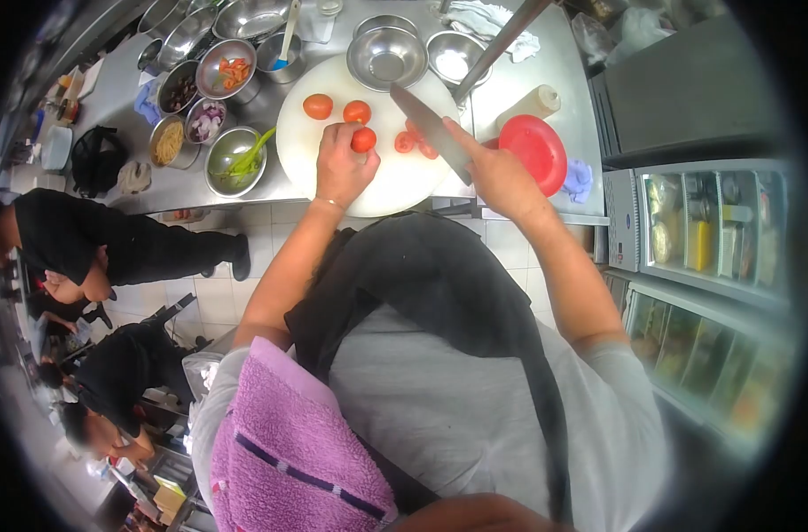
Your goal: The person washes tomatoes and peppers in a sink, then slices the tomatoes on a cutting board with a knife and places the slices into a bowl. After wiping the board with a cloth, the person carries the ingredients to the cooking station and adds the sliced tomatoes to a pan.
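Steadily, working from the left, you have a shiny round steel bowl (235, 161) of green vegetable strips on the stainless-steel desk (169, 188), just beside your round white cutting board (382, 193). Two plump, whole red tomatoes (317, 106) lie on the board, upper centre of the frame.

Below them is your bare left hand (342, 168), its grip closed about a smooth, round red tomato (363, 139), with the thumb on one side and bent fingers on the other. Your forearm rises to it from lower left, the wrist low over the board's near edge. Expect that tomato to be light, slick-skinned and soft under the skin; hold it by its sides, fingertips tucked, and press gently, since it would bruise or skid.

Next come thin, wet-looking red tomato slices (404, 142), limp and easily torn, best lifted from beneath. Beside them slants a broad grey steel knife (429, 131), tip to the upper left. Your right hand (497, 170) is wrapped around its handle end, one digit laid along the blade, forearm angling up from lower right.
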The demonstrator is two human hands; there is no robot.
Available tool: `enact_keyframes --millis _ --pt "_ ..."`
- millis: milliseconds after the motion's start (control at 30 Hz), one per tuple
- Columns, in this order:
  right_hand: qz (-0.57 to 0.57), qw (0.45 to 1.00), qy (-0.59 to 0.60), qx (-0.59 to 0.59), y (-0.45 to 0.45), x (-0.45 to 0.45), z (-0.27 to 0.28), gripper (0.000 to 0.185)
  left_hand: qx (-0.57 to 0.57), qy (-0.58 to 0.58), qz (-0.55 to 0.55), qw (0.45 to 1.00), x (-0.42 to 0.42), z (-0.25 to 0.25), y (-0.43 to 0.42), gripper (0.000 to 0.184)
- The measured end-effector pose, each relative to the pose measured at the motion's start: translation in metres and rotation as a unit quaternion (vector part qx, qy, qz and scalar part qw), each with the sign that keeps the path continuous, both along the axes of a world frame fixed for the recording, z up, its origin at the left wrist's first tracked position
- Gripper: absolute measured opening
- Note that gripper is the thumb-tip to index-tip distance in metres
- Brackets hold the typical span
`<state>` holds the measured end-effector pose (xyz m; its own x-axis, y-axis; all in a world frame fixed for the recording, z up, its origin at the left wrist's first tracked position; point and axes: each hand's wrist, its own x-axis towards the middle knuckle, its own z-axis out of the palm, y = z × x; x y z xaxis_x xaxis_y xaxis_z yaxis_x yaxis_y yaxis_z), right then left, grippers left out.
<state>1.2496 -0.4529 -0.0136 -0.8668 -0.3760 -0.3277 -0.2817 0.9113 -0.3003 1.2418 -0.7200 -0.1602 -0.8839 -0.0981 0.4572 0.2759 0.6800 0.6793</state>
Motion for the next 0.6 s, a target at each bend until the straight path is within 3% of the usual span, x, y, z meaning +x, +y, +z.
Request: enact_keyframes --millis 100,200,500,600 --pt "-0.049 0.997 -0.029 -0.047 -0.004 0.006 0.000 0.081 0.002 -0.017 -0.055 0.998 0.011 0.009 -0.006 0.048" --pt "-0.051 0.996 -0.023 -0.075 -0.005 0.011 -0.003 0.079 0.083 -0.100 -0.070 0.989 0.021 0.013 -0.006 0.048" --pt "-0.014 0.998 -0.009 -0.064 -0.004 0.031 0.002 0.081 0.086 -0.049 -0.123 0.987 0.026 0.011 0.000 0.042" --pt "-0.002 0.999 -0.015 -0.030 -0.004 0.035 0.005 0.082 0.014 -0.013 -0.128 0.992 0.026 0.011 0.000 0.041"
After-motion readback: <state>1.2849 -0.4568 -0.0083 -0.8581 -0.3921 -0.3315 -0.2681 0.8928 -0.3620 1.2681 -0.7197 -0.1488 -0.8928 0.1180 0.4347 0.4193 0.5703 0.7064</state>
